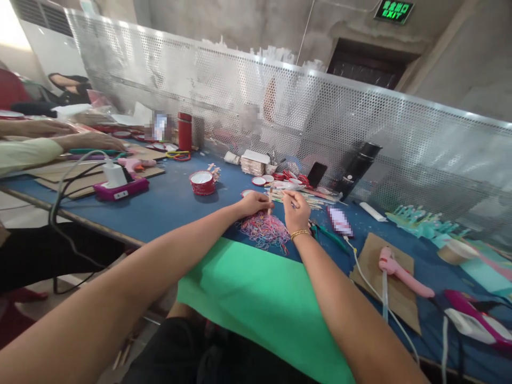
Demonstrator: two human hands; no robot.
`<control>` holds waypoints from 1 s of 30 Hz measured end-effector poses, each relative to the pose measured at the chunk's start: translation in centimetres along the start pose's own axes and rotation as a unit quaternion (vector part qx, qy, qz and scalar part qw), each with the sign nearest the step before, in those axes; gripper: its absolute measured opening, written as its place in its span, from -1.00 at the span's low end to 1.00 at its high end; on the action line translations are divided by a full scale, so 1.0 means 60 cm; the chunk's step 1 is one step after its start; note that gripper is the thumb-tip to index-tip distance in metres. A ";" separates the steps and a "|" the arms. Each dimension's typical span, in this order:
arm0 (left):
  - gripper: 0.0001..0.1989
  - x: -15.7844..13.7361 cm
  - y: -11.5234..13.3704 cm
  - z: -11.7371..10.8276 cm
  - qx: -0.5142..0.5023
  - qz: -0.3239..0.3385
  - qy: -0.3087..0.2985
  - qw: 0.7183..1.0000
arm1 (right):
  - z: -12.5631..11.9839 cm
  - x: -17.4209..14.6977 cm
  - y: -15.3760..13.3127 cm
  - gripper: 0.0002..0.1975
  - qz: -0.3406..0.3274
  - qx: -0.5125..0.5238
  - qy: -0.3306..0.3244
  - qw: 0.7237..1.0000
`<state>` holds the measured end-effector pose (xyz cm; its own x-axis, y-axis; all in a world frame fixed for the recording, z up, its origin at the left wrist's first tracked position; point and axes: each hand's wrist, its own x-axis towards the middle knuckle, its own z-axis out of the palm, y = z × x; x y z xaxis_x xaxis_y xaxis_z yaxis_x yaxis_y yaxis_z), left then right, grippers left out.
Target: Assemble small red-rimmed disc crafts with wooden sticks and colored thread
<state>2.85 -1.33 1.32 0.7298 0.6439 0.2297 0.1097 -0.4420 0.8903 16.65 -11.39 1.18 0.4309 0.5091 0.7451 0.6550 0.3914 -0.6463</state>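
My left hand pinches a small flat wooden stick, held upright over a tangled heap of pink, blue and purple threads. To its right, my right hand, with a gold chain bracelet at the wrist, is closed with its fingertips together. What it pinches is too small to make out. Behind both hands lies a pile of thin pale sticks. Green-handled pliers rest beside my right wrist. A green sheet spreads from the table edge over my lap.
A red round stack stands at left, near a purple power strip. At right lie a pink glue gun on cardboard and a trailing white cable. A perforated metal screen borders the back. Another person's hands work at far left.
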 end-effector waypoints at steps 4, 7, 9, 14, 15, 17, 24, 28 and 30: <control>-0.63 -0.001 0.003 0.002 -0.016 0.007 0.011 1.000 | -0.001 0.000 0.001 -0.76 0.004 -0.020 0.000 1.000; -0.62 -0.001 0.003 0.000 -0.010 0.009 0.012 1.000 | -0.001 0.001 -0.002 -0.74 0.001 -0.035 -0.011 0.999; -0.61 0.000 0.001 -0.002 -0.003 0.007 0.005 1.000 | -0.001 0.001 -0.006 -0.73 -0.007 -0.040 -0.020 0.999; -0.63 0.004 -0.007 -0.003 -0.008 0.017 -0.009 1.000 | -0.003 0.002 -0.013 -0.75 -0.018 -0.042 -0.041 0.998; -0.64 0.005 -0.008 -0.002 -0.016 0.022 -0.008 1.000 | -0.003 0.002 -0.013 -0.76 -0.019 -0.044 -0.044 0.998; -0.65 0.006 -0.008 -0.001 -0.032 0.027 -0.006 0.999 | -0.002 0.002 -0.013 -0.76 -0.020 -0.050 -0.049 0.997; -0.69 0.004 -0.002 0.003 -0.042 0.010 0.014 0.999 | 0.002 -0.002 -0.003 -0.74 -0.006 -0.045 -0.046 0.998; -0.74 0.002 0.000 0.004 -0.034 0.018 0.023 0.999 | 0.002 -0.002 0.005 -0.75 0.016 -0.030 -0.021 0.999; -0.73 0.002 0.001 0.004 -0.029 0.020 0.025 0.999 | 0.002 -0.003 0.006 -0.76 0.018 -0.025 -0.016 0.999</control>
<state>3.08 -1.42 1.33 0.6986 0.6566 0.2841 0.0395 -0.4319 0.9010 16.73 -11.24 0.79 0.4357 0.5469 0.7149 0.6702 0.3330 -0.6633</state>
